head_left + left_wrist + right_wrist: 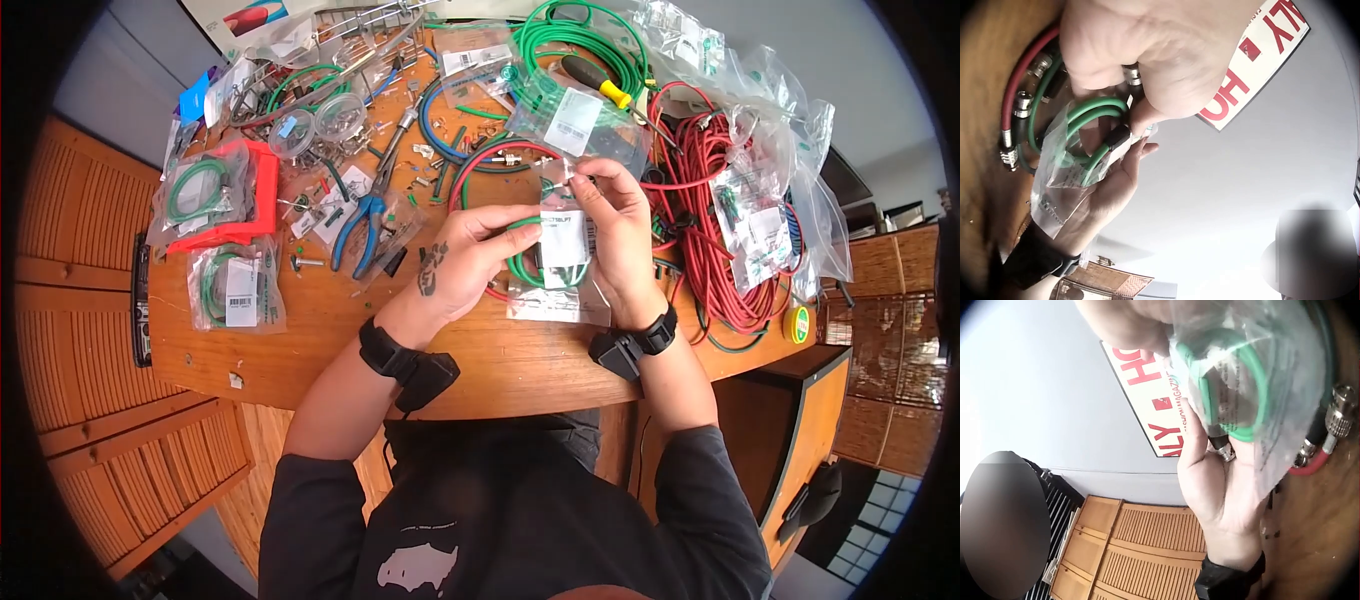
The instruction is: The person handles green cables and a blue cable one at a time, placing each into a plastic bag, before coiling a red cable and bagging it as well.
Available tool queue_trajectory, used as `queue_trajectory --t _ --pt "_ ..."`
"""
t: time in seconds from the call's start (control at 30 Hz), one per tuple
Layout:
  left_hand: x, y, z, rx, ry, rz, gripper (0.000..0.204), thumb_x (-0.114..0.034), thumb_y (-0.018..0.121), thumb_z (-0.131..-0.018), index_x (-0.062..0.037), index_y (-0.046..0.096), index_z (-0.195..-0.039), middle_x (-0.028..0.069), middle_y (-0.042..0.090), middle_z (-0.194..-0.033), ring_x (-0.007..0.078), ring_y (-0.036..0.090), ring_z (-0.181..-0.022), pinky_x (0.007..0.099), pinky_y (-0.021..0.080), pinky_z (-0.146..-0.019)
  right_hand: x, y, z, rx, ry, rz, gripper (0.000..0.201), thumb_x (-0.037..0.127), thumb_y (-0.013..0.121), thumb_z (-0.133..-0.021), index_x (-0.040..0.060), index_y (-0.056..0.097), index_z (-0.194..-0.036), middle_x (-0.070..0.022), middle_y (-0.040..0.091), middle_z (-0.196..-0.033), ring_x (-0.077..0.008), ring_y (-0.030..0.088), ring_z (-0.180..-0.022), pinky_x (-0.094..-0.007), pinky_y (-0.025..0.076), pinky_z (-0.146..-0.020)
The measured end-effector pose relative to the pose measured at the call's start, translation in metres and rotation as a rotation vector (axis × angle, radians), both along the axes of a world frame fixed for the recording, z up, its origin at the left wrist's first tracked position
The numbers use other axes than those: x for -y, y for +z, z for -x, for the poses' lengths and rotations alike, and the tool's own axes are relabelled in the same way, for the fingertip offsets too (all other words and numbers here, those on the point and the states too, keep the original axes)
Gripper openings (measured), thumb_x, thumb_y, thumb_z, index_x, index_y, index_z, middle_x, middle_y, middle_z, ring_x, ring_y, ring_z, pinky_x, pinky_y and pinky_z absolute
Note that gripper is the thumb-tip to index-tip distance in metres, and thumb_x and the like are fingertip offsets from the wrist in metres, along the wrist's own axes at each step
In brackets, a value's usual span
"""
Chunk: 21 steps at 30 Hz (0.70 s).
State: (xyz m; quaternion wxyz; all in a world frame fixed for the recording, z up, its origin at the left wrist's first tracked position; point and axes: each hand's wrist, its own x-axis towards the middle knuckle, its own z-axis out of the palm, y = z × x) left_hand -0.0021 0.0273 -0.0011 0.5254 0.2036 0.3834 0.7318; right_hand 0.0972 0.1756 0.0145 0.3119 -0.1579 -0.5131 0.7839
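Both hands held a clear bag (565,308) with a coiled green cable (519,268) over the near middle of the wooden table (520,375).
The left hand (470,255) pinched the bag's left side, its thumb laid over the white label (563,240), while the right hand (622,235) pinched the upper end between thumb and fingers; whether the connector by the left palm sat inside or outside the plastic was hard to tell through the glare. A red cable loop (470,170) ran just behind the bag, the blue-handled pliers (372,207) lay to the left near a red bin (264,190), and a heap of red cable (715,225) lay to the right.
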Motion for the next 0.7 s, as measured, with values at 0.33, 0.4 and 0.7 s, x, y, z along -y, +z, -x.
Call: queue_trajectory --t 0.33,0.4,0.7 --pt "0.004 0.014 0.004 -0.439 0.115 0.178 0.034 -0.011 0.057 -0.097 0.0014 0.057 -0.129 0.0085 0.066 -0.109 0.0085 0.063 -0.088 0.0203 0.051 -0.067 -0.012 0.01 -0.007 0.118 0.108 -0.097 0.013 0.002 0.061 -0.093 0.0027 0.065 -0.105 -0.005 0.067 -0.104 -0.0121 0.062 -0.094 -0.0262 0.049 -0.085" --pt "0.002 0.015 0.005 -0.387 0.187 0.12 0.028 -0.012 0.058 -0.097 -0.0004 0.058 -0.122 0.006 0.066 -0.101 0.0064 0.06 -0.075 0.0192 0.046 -0.056 -0.014 0.01 -0.008 0.176 0.149 -0.281 0.015 0.003 0.063 -0.092 0.0022 0.067 -0.106 -0.0049 0.067 -0.105 -0.0123 0.062 -0.095 -0.0263 0.049 -0.086" --pt "0.009 0.013 0.019 -0.059 0.007 0.107 0.019 -0.013 0.066 -0.092 0.0008 0.063 -0.105 0.0061 0.066 -0.079 0.0102 0.062 -0.06 0.0225 0.047 -0.045 -0.011 0.012 -0.009 0.192 0.2 -0.493 0.022 0.0 0.069 -0.086 0.0017 0.072 -0.108 -0.0081 0.068 -0.108 -0.0151 0.062 -0.101 -0.0277 0.048 -0.088"
